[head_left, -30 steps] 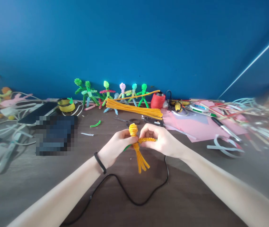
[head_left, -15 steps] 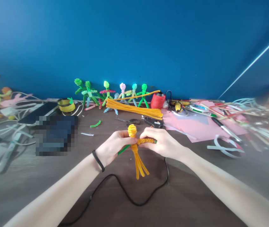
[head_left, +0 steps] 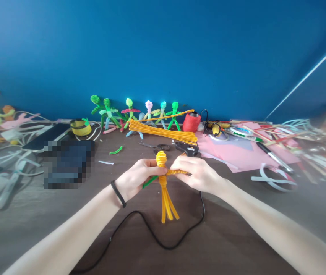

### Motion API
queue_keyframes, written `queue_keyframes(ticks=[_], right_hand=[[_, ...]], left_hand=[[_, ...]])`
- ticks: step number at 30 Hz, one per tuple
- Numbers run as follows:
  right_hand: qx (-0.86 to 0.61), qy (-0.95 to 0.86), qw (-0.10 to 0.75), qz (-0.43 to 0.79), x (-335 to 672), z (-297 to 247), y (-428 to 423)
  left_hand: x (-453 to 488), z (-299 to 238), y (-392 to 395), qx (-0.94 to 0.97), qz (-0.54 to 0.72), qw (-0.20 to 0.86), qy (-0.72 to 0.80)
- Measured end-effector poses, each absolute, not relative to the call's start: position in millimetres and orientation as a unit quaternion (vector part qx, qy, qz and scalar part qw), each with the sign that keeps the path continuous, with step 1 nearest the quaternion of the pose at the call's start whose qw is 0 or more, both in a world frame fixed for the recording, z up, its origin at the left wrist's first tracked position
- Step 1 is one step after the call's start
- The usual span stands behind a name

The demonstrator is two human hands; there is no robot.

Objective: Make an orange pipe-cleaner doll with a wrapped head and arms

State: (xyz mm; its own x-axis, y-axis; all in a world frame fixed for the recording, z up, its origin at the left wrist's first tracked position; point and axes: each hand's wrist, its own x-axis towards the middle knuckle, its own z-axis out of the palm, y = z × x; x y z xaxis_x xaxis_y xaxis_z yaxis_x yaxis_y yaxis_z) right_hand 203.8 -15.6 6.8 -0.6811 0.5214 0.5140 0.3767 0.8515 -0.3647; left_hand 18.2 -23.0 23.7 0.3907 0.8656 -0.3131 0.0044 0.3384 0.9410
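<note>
A yellow pipe cleaner figure point(head_left: 163, 179) with a coiled head and loose strands hanging below is held over the dark table point(head_left: 226, 233). My left hand point(head_left: 140, 173) pinches it at the neck and chest from the left. A green pipe cleaner point(head_left: 150, 181) sticks out under those fingers. My right hand point(head_left: 198, 172) is closed on the figure's wrapped arm point(head_left: 177, 172), which points right; its tip is hidden by the fingers. Just beyond the hands lie scissors point(head_left: 163, 147) and a black glue gun point(head_left: 187, 149).
Finished pipe cleaner figures point(head_left: 129, 110) lean along the blue wall behind a bundle of yellow pipe cleaners point(head_left: 163, 131). A black cord point(head_left: 151, 233) loops across the front. Phones and cables crowd the left; pink paper point(head_left: 223, 151), a marker point(head_left: 274, 156) and strips cover the right.
My right hand's fingers have shifted over the wrapped arm and now cover its outer end. The figure has turned slightly, its loose strands swinging a little left and down.
</note>
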Motion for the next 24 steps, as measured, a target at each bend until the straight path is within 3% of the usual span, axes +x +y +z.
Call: queue_keyframes(ticks=[4,7,12,17,24], right_hand=[[-0.257,-0.914,0.309,0.065,202.8,2.7,-16.5],[-0.299,-0.899,0.306,0.095,200.0,2.6,-17.3],[-0.39,-0.822,0.286,0.3,195.8,8.6,-19.0],[-0.382,-0.735,0.275,0.488,194.7,12.9,-19.0],[-0.378,-0.724,0.355,0.455,191.2,10.5,-21.0]], left_hand=[[18.0,22.6,-22.3,0.486,0.32,0.674,0.455],[17.7,22.1,-21.3,0.522,0.331,0.644,0.451],[18.2,21.0,-20.4,0.572,0.362,0.574,0.461],[19.1,21.1,-22.5,0.621,0.364,0.53,0.448],[20.2,23.5,-23.9,0.616,0.367,0.531,0.452]])
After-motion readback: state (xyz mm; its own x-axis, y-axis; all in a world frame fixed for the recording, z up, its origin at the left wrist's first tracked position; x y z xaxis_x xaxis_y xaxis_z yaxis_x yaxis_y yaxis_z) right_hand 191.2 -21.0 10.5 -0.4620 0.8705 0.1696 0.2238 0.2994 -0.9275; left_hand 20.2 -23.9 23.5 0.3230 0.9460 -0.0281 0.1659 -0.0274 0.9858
